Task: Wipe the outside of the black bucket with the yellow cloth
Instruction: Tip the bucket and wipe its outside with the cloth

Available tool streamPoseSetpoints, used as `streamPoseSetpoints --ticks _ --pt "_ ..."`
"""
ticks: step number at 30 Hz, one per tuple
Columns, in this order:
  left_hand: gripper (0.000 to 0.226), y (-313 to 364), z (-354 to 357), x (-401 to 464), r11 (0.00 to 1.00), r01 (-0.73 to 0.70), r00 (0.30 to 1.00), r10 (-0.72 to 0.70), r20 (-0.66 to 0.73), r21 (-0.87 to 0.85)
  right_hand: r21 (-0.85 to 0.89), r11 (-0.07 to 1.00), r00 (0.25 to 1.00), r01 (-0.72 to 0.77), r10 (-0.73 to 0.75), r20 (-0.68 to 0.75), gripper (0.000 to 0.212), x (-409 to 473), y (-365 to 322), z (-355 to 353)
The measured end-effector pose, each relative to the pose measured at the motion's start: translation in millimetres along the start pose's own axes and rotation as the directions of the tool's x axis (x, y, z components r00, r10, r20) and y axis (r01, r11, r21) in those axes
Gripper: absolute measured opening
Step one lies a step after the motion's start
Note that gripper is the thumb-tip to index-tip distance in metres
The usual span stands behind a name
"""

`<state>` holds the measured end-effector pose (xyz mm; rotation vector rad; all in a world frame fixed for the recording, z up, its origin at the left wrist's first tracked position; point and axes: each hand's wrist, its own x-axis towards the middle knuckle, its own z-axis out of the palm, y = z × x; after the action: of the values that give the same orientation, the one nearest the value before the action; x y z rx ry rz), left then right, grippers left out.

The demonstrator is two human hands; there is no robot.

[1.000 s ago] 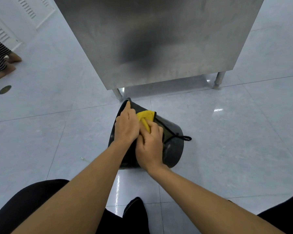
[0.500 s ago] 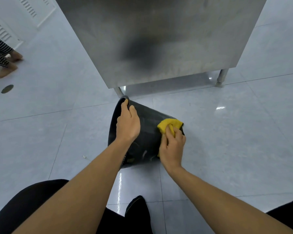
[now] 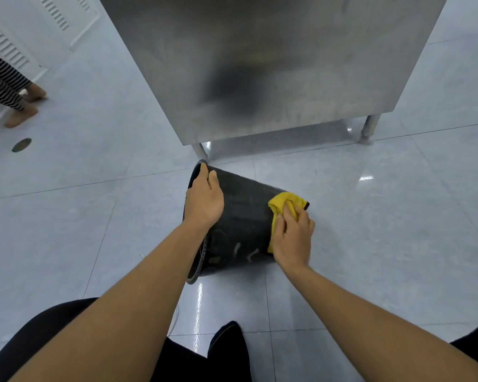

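Observation:
The black bucket (image 3: 244, 216) lies on its side on the tiled floor, its open rim to the left and its narrower bottom to the right. My left hand (image 3: 204, 198) grips the rim at the top, fingers curled over the edge. A bunched yellow cloth (image 3: 280, 205) is pressed against the bucket's outer wall near the bottom end by my right hand (image 3: 293, 235). Part of the cloth is hidden under my fingers.
A stainless steel table (image 3: 273, 64) stands just behind the bucket, its legs (image 3: 369, 128) on the floor. Another person's bare feet (image 3: 25, 106) are at the far left by a white louvred door. A round floor drain (image 3: 21, 145) is nearby. My knees frame the bottom.
The bucket has been turned, so its outer wall now faces up. My right hand slid the cloth rightward from near the rim to the bottom end. My left hand stays on the rim.

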<state>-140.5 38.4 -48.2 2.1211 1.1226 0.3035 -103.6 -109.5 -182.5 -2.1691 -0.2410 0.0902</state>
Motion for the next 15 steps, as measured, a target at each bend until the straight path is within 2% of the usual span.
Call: streamPoseSetpoints --ticks 3,8,12,15 --pt "0.05 4 2 -9 0.999 -0.033 0.997 0.034 -0.069 0.008 0.014 0.999 0.999 0.045 -0.045 -0.013 0.037 -4 -14 0" --pt "0.049 9 5 -9 0.992 -0.116 0.992 0.118 -0.041 0.056 0.085 0.918 0.922 0.388 -0.387 -0.03 0.037 -17 -65 4" --pt "0.048 3 6 0 0.996 -0.088 0.996 0.089 -0.026 0.022 0.048 0.889 0.89 0.456 -0.455 -0.041 0.033 -14 -76 4" --pt "0.029 -1 6 -3 0.994 0.001 0.998 -0.008 -0.068 -0.107 -0.035 0.894 0.894 0.446 -0.447 -0.01 0.037 -3 -61 5"
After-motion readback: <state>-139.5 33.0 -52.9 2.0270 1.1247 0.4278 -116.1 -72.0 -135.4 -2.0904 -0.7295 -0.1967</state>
